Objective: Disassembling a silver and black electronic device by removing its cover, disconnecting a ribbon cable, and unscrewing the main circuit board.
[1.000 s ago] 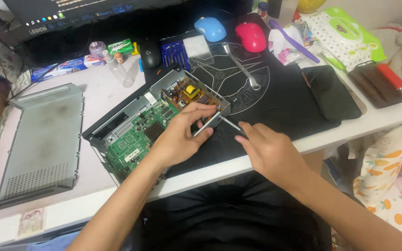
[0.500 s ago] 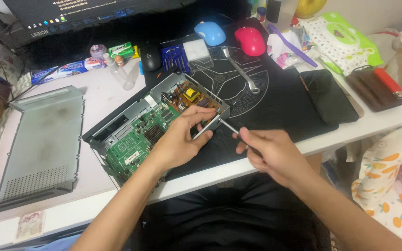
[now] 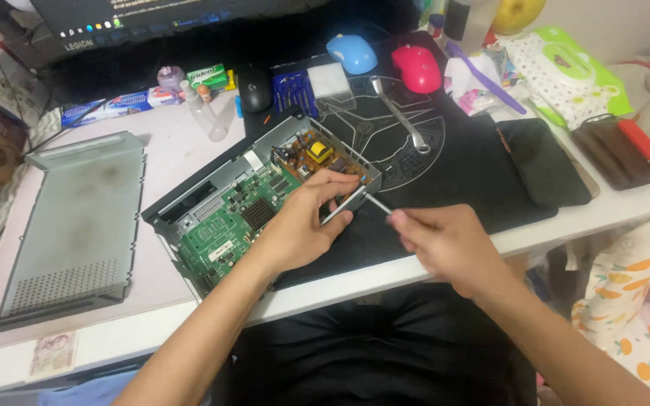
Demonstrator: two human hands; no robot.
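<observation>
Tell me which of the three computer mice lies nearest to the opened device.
The black mouse, just behind the opened device; the blue mouse and pink mouse lie farther back.

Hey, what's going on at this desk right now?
A person is working on an opened electronics box with its green circuit board exposed. The left hand grips the box's front right corner, while the right hand holds a thin screwdriver with its tip at that corner. The removed grey metal cover lies to the left.

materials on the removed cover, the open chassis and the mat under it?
Cover: looks like sheet metal, dull grey, punched vent slots. Chassis: thin bent metal walls, black front probably plastic. Mat: matte black with a printed pattern, likely fabric or rubber.
</observation>
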